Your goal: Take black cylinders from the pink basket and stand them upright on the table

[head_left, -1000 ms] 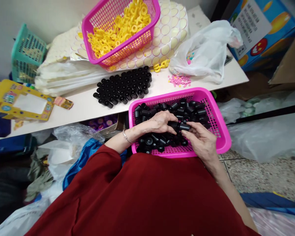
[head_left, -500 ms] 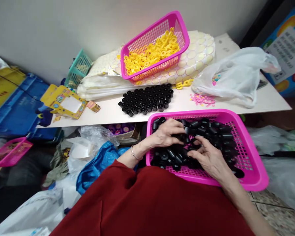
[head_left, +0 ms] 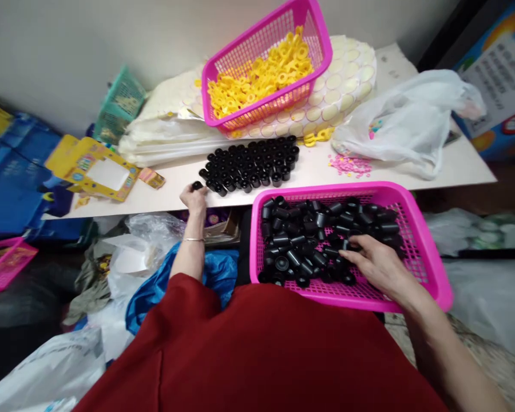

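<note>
My left hand (head_left: 193,199) is closed on a small black plastic cylinder (head_left: 197,186) at the front left corner of a block of black cylinders (head_left: 251,163). Those stand upright in close rows on the white shelf. In front of me a pink mesh basket (head_left: 429,260) holds many loose black cylinders (head_left: 300,240), lying every which way. Over its right part is my right hand (head_left: 375,263), thumb and fingers pinched on a black cylinder (head_left: 352,247) that they partly hide.
Behind the rows, a second pink basket (head_left: 210,94) of yellow plastic pieces (head_left: 261,80) rests tilted on wrapped sheets. Small pink bits (head_left: 349,165) and a white plastic bag (head_left: 405,129) lie to the right on the white shelf (head_left: 455,171). A yellow box (head_left: 98,171) is at left.
My left hand has left the basket and moved to the left end of the standing rows, with a black cylinder in its fingers. My right hand stays over the basket.
</note>
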Tool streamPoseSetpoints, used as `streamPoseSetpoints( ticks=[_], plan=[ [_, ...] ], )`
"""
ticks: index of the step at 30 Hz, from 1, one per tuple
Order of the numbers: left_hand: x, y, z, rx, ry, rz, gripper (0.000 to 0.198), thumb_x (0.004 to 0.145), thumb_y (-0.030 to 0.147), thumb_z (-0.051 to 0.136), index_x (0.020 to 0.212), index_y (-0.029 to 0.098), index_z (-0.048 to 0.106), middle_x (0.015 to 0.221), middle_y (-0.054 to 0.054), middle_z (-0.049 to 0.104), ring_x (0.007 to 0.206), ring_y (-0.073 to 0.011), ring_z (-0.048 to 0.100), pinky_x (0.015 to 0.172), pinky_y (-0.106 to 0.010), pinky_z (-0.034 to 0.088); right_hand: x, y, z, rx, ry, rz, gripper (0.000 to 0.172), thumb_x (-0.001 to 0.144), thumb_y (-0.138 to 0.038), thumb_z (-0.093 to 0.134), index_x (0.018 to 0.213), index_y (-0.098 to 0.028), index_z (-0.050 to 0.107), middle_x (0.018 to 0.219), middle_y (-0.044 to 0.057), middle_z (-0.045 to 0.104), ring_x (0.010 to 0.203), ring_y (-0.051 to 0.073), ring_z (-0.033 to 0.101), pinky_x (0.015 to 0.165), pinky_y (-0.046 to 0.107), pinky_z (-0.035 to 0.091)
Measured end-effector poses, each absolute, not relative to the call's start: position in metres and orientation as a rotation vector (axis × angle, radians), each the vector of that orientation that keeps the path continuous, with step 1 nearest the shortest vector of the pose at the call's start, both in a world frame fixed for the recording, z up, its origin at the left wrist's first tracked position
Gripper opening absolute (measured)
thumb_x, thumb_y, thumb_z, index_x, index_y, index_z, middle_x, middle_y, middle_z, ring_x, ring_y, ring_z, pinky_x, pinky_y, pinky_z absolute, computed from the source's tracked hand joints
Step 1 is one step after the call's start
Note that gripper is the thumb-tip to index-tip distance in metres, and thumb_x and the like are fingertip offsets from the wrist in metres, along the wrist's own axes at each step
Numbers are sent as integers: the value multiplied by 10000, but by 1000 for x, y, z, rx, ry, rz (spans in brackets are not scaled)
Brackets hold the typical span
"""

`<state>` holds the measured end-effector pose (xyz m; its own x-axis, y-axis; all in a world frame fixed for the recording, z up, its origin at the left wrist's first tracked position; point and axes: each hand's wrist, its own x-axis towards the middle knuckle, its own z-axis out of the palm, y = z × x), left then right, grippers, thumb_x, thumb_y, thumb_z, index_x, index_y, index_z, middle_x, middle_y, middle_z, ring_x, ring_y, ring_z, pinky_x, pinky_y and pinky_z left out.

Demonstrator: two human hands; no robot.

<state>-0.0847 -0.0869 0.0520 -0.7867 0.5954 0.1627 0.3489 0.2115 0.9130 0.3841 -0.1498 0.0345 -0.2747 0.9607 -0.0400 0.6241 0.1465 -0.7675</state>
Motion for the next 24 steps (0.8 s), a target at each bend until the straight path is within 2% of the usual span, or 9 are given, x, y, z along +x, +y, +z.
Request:
streamPoseSetpoints(
  ticks=[4, 6, 9, 11, 12, 14, 16, 20, 24],
  plan=[
    [-91, -70, 57, 952, 2241, 1518, 372, 736, 418, 780, 626, 189, 508, 573, 45, 461, 687, -109, 499, 678, -319, 444, 373, -140, 48, -1567, -2188, 980, 192, 834, -312, 581, 920, -192, 705, 846, 70, 678, 684, 209, 617, 626, 336, 460],
    [-90, -68, 59, 1012, 2322, 1540, 348, 702, 379, 800, 649, 199, 506, 633, 34, 487, 711, -119, 478, 734, -357, 455, 366, -136, 55, -1539, -2305, 993, 193, 844, -241, 538, 917, -180, 706, 885, 79, 672, 748, 213, 634, 679, 332, 467],
    [-70, -76, 64, 1140, 2437, 1642, 299, 711, 359, 789, 848, 188, 585, 886, 16, 579, 815, -124, 478, 879, -403, 429, 353, -131, 65, -1462, -2492, 1021, 236, 838, -145, 494, 934, -173, 708, 945, 85, 686, 859, 221, 656, 749, 323, 468],
    [-38, -88, 68, 1366, 2349, 1601, 306, 790, 411, 724, 974, 185, 631, 988, 9, 609, 849, -125, 504, 874, -393, 431, 343, -129, 70, -1441, -2611, 1021, 276, 840, -121, 495, 1001, -172, 714, 1002, 89, 708, 933, 235, 665, 767, 319, 463],
    [-18, -95, 70, 1612, 2191, 1468, 279, 860, 425, 646, 993, 180, 646, 982, -9, 625, 856, -138, 525, 839, -394, 435, 338, -128, 71, -1435, -2669, 1007, 300, 845, -118, 500, 1049, -173, 713, 1042, 92, 718, 968, 241, 667, 773, 317, 461],
    [26, -110, 75, 1886, 1952, 1259, 222, 859, 434, 649, 854, 215, 686, 882, -16, 673, 878, -175, 565, 825, -394, 456, 328, -126, 73, -1407, -2802, 948, 352, 856, -112, 506, 1140, -180, 703, 1103, 97, 724, 982, 240, 674, 754, 310, 451],
    [69, -123, 81, 2342, 1512, 745, 169, 877, 350, 623, 803, 218, 697, 872, -37, 697, 929, -208, 565, 880, -424, 439, 318, -124, 72, -1364, -2946, 852, 367, 881, -120, 489, 1176, -185, 696, 1114, 108, 724, 930, 233, 686, 691, 307, 426],
    [126, -139, 92, 2644, 1129, -27, 177, 884, 186, 555, 853, 177, 729, 980, -96, 693, 1047, -270, 528, 845, -429, 396, 304, -126, 70, -1422, -3090, 667, 389, 939, -141, 401, 1218, -151, 673, 1081, 162, 725, 879, 265, 704, 606, 328, 369],
    [144, -140, 90, 2760, 1078, -337, 244, 827, 100, 569, 1001, 124, 739, 1137, -163, 614, 1122, -316, 481, 872, -460, 380, 310, -126, 71, -1511, -3038, 678, 419, 909, -144, 428, 1274, -130, 633, 1084, 167, 740, 922, 288, 708, 639, 332, 375]
  ],
)
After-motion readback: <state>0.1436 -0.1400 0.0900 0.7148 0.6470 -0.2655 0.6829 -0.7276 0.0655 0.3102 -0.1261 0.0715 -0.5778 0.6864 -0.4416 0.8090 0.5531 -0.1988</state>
